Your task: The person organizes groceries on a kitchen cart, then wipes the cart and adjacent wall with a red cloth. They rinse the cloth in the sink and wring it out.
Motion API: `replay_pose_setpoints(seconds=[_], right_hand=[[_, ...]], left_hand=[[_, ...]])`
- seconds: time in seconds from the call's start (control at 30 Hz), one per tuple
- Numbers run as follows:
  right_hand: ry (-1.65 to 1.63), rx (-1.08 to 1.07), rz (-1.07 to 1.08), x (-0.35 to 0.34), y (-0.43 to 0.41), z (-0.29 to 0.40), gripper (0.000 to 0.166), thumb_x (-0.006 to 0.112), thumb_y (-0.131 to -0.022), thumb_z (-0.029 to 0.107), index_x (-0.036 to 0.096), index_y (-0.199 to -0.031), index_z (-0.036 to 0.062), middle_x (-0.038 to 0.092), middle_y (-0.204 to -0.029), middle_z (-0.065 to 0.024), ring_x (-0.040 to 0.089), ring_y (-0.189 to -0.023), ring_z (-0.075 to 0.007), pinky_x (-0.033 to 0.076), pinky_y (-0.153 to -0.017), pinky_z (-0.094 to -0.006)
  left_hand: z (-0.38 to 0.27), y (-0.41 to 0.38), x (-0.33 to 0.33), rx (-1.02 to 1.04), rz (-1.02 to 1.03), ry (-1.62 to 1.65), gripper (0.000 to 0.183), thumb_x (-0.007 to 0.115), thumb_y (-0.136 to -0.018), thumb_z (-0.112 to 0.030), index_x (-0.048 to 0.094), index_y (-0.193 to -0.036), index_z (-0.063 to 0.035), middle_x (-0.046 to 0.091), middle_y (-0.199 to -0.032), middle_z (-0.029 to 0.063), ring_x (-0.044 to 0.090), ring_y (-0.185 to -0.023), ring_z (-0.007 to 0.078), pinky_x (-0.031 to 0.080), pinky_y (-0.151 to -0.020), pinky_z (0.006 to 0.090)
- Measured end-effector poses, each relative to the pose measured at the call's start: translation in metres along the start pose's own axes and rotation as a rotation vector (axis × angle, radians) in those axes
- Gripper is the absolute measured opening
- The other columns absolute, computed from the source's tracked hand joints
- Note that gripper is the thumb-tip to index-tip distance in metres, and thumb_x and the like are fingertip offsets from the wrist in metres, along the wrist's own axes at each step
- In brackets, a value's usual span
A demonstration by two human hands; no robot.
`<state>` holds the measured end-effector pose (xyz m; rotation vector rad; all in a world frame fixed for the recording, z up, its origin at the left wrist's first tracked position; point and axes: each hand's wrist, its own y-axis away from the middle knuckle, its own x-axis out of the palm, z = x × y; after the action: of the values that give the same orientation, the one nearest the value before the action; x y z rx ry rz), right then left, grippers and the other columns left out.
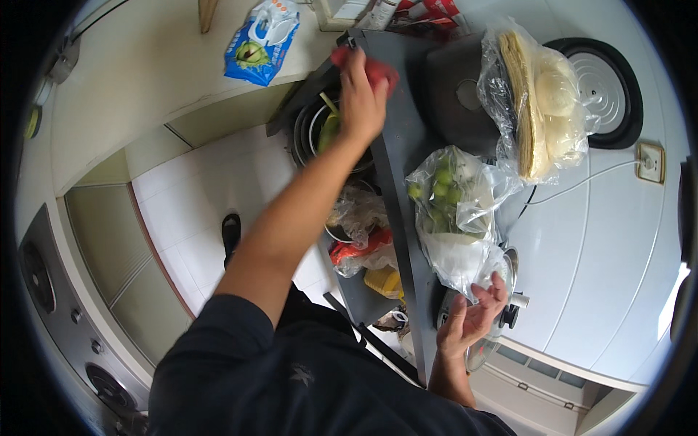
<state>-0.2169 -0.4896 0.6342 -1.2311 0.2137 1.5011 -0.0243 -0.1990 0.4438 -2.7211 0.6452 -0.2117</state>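
Note:
My left hand (364,106) reaches forward with its fingers on a crumpled red cloth (381,76), at the far corner of a grey shelf unit (401,128). Hand and cloth are slightly blurred. My right hand (473,319) is raised over the near part of the shelf top, its fingers apart and bent. Just beyond its fingertips lies a clear plastic bag (474,210) with green grapes (444,182) inside; whether they touch the bag I cannot tell. Partly behind that hand sits an appliance with a clear, rounded part (482,351).
A dark rounded pot-like container (452,82) stands behind a bag of flatbreads and buns (545,103). A white cord (589,182) runs to a wall socket (650,163). Stacked pots (301,131) fill the lower shelf. A blue wipes pack (256,54) lies on the counter (147,60).

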Motion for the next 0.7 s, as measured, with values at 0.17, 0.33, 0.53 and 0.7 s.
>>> replay_pose_setpoints(seconds=[0.17, 0.33, 0.53, 0.7], right_hand=[[-0.07, 0.154, 0.062, 0.003, 0.028, -0.002, 0.014, 0.068, -0.086, 0.01, 0.064, -0.096, 0.0007, 0.05, -0.131, -0.0218, 0.047, -0.125, -0.0332, 0.032, -0.108, -0.0443], [-0.077, 0.177, 0.111, 0.011, 0.029, 0.008, 0.01, 0.067, -0.084, 0.006, 0.066, -0.093, 0.002, 0.059, -0.117, -0.0191, 0.057, -0.11, -0.0315, 0.043, -0.097, -0.0409], [-0.094, 0.237, 0.143, 0.009, 0.041, 0.008, 0.008, 0.066, -0.084, 0.004, 0.067, -0.092, 0.0027, 0.062, -0.112, -0.0181, 0.06, -0.106, -0.0303, 0.046, -0.092, -0.0395], [-0.096, 0.363, 0.13, 0.003, 0.055, 0.007, 0.008, 0.066, -0.085, 0.003, 0.067, -0.092, 0.0036, 0.064, -0.11, -0.0177, 0.061, -0.104, -0.0299, 0.047, -0.091, -0.0387]], left_hand=[[0.005, -0.054, -0.002, 0.51, 0.169, -0.329, 0.033, 0.071, -0.083, -0.009, 0.06, -0.112, 0.0006, 0.056, -0.133, 0.0162, 0.053, -0.12, 0.0385, 0.044, -0.102, 0.0433], [-0.019, -0.002, 0.008, 0.553, 0.775, -0.265, 0.015, 0.068, -0.082, -0.01, 0.071, -0.094, -0.001, 0.066, -0.112, 0.0091, 0.059, -0.102, 0.0321, 0.049, -0.094, 0.0401], [-0.012, -0.023, 0.015, 0.818, 1.083, -0.227, 0.019, 0.07, -0.081, -0.021, 0.071, -0.095, -0.0084, 0.067, -0.106, 0.0046, 0.059, -0.1, 0.0251, 0.047, -0.094, 0.0379], [0.031, -0.125, 0.044, 0.646, 0.649, -0.494, 0.017, 0.066, -0.086, -0.021, 0.068, -0.096, -0.0072, 0.065, -0.109, 0.0095, 0.059, -0.103, 0.0329, 0.047, -0.091, 0.0431]])
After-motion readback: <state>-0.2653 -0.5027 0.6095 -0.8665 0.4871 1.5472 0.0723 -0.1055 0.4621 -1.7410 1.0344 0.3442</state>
